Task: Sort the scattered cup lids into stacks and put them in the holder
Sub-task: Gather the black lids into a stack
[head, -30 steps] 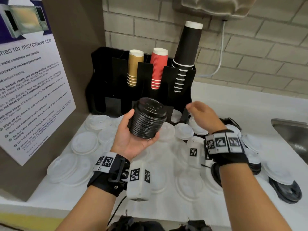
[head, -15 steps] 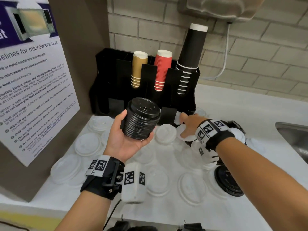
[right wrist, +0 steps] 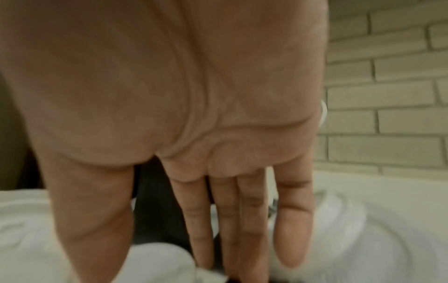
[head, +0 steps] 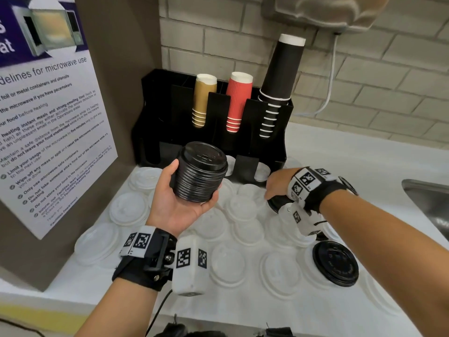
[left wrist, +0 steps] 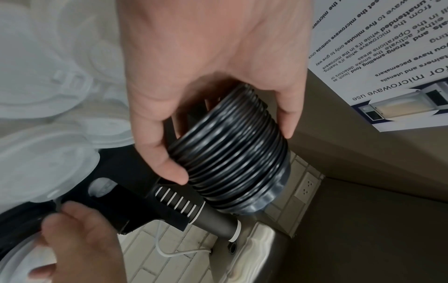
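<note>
Our left hand (head: pixel 179 203) grips the black lid stack (head: pixel 200 176); our right hand (head: pixel 277 184), fingers straight, has dropped onto a black lid (head: pixel 277 203) right of it.

A poster (head: pixel 46 113) on the brown panel at the counter's left edge is headed "…delines for microwave use". Legible lines include "if you have pacemakers", "do not leave your food unattended", "Only use microwave-safe containers". Square black-and-white coded markers sit on both wristbands (head: pixel 143 242).
</note>
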{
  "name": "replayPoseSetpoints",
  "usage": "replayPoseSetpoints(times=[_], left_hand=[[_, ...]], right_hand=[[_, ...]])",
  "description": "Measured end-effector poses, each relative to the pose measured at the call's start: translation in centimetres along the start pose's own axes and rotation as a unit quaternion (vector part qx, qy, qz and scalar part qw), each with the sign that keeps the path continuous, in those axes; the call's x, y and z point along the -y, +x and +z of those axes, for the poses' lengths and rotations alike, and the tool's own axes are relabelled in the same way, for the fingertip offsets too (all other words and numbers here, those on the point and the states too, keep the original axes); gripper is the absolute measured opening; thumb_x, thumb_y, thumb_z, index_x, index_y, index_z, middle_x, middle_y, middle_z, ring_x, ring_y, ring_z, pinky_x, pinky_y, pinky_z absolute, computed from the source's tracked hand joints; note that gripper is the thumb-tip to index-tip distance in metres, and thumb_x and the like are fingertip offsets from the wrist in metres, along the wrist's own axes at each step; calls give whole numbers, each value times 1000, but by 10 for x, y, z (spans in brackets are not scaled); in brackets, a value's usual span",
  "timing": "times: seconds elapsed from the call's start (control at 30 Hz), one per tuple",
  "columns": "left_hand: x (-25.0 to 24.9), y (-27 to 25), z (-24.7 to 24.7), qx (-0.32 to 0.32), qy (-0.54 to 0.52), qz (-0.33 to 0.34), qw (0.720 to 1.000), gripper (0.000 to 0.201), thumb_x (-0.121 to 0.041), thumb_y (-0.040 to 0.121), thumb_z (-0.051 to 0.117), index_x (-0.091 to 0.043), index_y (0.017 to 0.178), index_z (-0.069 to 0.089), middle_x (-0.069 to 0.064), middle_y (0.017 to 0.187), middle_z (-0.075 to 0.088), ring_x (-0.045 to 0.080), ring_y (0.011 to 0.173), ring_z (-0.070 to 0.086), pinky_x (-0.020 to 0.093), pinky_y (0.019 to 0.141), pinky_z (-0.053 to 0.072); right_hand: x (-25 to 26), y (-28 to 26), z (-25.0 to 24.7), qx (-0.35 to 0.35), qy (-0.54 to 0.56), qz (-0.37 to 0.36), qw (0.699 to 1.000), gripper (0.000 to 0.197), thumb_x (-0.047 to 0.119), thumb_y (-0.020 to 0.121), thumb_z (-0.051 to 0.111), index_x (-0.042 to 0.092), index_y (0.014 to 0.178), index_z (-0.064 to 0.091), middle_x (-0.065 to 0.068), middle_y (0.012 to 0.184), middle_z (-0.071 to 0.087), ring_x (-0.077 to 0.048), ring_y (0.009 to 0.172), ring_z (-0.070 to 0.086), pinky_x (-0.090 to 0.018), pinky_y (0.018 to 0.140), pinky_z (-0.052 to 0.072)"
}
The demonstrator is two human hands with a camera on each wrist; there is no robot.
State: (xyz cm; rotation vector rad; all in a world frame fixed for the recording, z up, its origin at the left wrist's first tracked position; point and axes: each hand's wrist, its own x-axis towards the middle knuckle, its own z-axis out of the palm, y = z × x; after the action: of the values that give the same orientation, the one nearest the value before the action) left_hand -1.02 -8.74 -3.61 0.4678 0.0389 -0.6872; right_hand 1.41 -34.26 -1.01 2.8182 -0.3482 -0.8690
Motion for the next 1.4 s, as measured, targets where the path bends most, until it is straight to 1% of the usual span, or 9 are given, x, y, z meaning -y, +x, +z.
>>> replayPoseSetpoints(times=[0.13,0.27,0.4,0.5,0.7,0.9,1.03,1.23,1.4], left_hand=[[1,-1,-2,0,-6,-1,1000,78,-49,74,64,-13,142,49,21,138,54,38,116,57,38,74,57],[1,-2,-3,0,-8,0,1000,78,-48,74,63,-13,142,49,22,138,54,38,116,57,38,74,57],[1,-1,-3,2,-3,2,1000,78,-49,74,64,-13,141,49,22,138,54,38,114,58,38,75,57],[1,0,-3,1,-1,4,1000,78,-49,74,64,-13,142,48,22,138,54,38,114,59,39,75,57],[2,1,-4,10,3,3,1000,78,-50,75,63,-12,142,49,22,138,53,38,116,57,38,77,56],[6,-1,-1,18,6,1,1000,77,-49,73,66,-12,140,51,22,138,54,37,115,58,39,76,56],[6,-2,0,20,5,3,1000,76,-48,74,65,-12,140,51,22,139,53,37,115,58,39,76,56],[6,-5,-2,18,-2,6,1000,74,-48,74,66,-11,137,54,22,137,55,38,113,59,40,76,56],[7,-6,-2,18,-3,4,1000,71,-49,75,64,-11,135,56,22,136,55,38,116,58,39,76,56]], right_hand=[[-2,21,14,-24,-35,33,999,37,51,75,63,15,82,63,2,76,61,-16,68,58,-32,73,50],[-7,40,15,10,-76,61,995,40,57,50,65,18,61,60,3,60,62,-17,54,60,-25,52,46],[-11,53,24,13,-104,41,994,47,57,44,68,23,75,61,4,68,63,-16,58,59,-25,49,40],[-12,52,27,-7,-99,35,994,59,55,43,61,20,90,64,2,73,67,-19,61,63,-31,58,52],[-3,24,21,-50,-50,3,998,66,35,71,66,20,130,39,-3,82,52,-24,70,55,-35,71,52],[-6,13,29,-46,-93,10,995,71,37,76,67,27,138,33,-11,114,56,-28,94,58,-38,84,51],[-9,16,29,-33,-106,-2,994,69,38,82,63,31,142,29,-13,123,55,-21,78,50,-33,75,43],[-10,6,6,-15,-23,-10,1000,67,40,83,62,32,140,28,-1,84,52,-21,76,53,-27,64,44],[-15,-25,-26,-2,163,-44,986,54,32,83,62,35,129,35,-9,93,56,-24,73,57,-25,59,48]])
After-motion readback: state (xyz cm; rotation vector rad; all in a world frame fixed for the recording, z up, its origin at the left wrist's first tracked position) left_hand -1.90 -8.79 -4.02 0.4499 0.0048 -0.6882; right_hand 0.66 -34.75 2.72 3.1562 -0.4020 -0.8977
